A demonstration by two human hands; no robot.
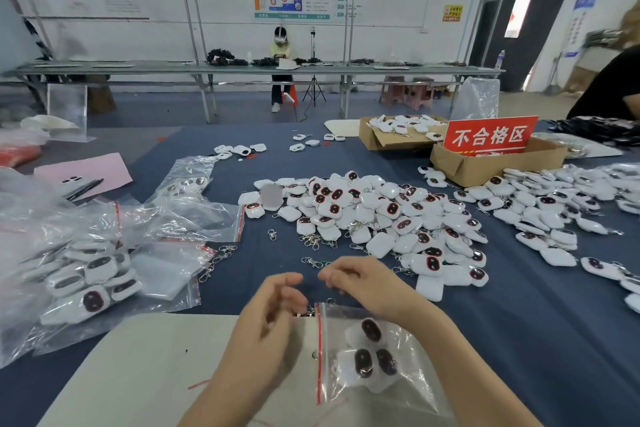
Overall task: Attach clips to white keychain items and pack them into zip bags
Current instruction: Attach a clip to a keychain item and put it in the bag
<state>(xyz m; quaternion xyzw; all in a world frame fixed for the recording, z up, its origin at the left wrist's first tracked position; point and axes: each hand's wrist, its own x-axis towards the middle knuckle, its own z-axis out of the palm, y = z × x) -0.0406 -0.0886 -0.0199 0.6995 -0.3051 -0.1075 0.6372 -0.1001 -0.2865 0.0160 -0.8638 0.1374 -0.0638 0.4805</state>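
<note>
The keychain pile (pixel 374 218) lies behind the zip bag (pixel 374 357), filled bags (pixel 93 281) left.

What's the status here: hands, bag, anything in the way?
Left hand curled at metal clip, grip unclear. Right hand curled, contents hidden. Zip bag holds three white keychain items. Nothing in the way.

Keychain items (pixel 374 215): white moulded plastic, smooth and glossy, with shinier dark insets rimmed in red. Clips (pixel 311 241): bright silver metal, polished. Zip bag (pixel 414 354): thin clear plastic film, crinkled, glossy, red seal strip. Table cover (pixel 519 322): dark blue cloth, matt. Cardboard box (pixel 485 168): brown, matt. Sign (pixel 490 135): red, smooth, slight sheen. Pink sheet (pixel 86 168): matt paper. Pad (pixel 138 367): off-white, matt, smooth.
</note>
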